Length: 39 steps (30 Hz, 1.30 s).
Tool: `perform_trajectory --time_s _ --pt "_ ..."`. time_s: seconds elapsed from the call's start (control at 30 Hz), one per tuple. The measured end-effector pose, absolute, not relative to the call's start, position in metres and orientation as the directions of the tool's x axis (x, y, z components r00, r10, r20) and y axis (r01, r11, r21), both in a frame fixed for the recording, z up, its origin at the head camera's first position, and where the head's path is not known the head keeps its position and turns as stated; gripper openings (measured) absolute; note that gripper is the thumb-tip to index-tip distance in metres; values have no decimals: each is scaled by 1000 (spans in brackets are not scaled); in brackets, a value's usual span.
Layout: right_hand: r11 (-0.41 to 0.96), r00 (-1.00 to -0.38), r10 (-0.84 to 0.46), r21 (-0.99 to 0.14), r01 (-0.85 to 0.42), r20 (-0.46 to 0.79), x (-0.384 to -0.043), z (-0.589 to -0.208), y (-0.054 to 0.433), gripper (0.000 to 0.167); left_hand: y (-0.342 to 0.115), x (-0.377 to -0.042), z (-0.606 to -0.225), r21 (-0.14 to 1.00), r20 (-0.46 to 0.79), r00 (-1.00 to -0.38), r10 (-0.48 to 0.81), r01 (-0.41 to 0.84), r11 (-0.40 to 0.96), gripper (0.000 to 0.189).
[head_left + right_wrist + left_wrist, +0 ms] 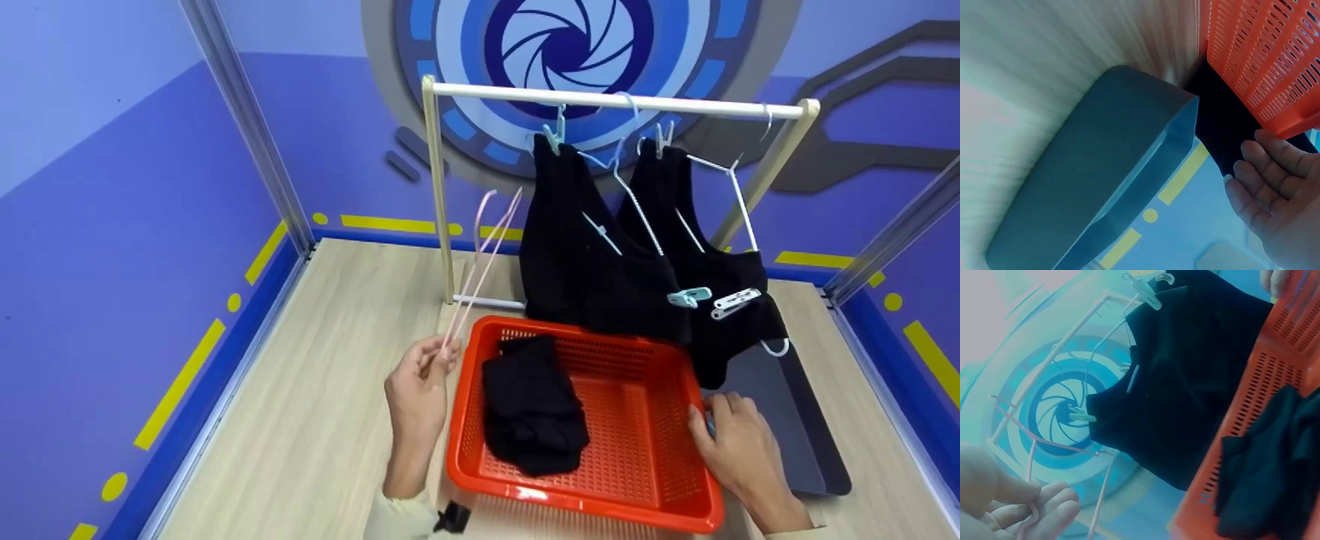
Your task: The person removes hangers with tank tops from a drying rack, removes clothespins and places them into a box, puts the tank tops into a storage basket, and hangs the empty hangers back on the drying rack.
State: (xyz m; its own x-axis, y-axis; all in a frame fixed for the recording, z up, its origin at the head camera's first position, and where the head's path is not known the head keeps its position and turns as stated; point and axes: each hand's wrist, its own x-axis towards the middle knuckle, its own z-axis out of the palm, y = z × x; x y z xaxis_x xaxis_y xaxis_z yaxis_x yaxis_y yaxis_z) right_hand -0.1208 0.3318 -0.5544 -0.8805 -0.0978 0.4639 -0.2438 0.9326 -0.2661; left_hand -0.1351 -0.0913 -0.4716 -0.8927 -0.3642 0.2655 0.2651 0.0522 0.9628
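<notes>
My left hand [420, 382] pinches a pink clothes hanger [480, 274] between thumb and fingers, raised left of the basket. The left wrist view shows the thumb [1022, 489] against its thin wire. A red plastic basket [517, 493] stands in front, with a bunched black garment [532, 409] in its left half. My right hand [739, 446] is at the basket's right rim; its fingers [1266, 169] look loosely extended outside the wall in the right wrist view, the thumb hidden there. A small teal bit shows beside the thumb in the head view; its kind is unclear.
A wooden rack [600, 97] stands behind the basket. Two black sleeveless tops hang on it, the left one [585, 262] and the right one [720, 262], with clothespins [688, 297] clipped on. A dark grey tray [817, 435] lies at the right. Blue walls enclose the table [315, 390].
</notes>
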Motion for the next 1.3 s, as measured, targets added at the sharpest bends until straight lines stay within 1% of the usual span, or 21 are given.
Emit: perform_trajectory --time_s 0.27,0.4,0.57,0.73,0.87,1.03,1.3 --pt "931 -888 -75 -287 -225 454 -119 -556 331 19 -98 -162 -439 942 336 -868 -365 316 116 15" --pt "928 -891 -65 -300 -219 450 -120 -556 331 19 -100 -172 -427 936 350 -867 -353 338 97 16" --pt "922 -869 -66 -303 -240 490 -120 -557 329 17 -102 -184 -411 932 358 -874 -328 354 73 19" --pt "919 -857 -63 -305 -249 511 -118 -558 327 16 -102 -198 -399 935 352 -882 -314 345 78 20" --pt "917 -871 -42 -327 -228 489 -117 -558 326 16 -104 -207 -392 937 348 -883 -315 339 85 21" --pt "912 -888 -15 -357 -200 460 -116 -558 324 15 -105 -215 -388 927 375 -868 -325 358 114 20" --pt "904 -884 3 -380 -198 468 -115 -560 326 13 -103 -223 -386 920 384 -868 -314 332 207 21"
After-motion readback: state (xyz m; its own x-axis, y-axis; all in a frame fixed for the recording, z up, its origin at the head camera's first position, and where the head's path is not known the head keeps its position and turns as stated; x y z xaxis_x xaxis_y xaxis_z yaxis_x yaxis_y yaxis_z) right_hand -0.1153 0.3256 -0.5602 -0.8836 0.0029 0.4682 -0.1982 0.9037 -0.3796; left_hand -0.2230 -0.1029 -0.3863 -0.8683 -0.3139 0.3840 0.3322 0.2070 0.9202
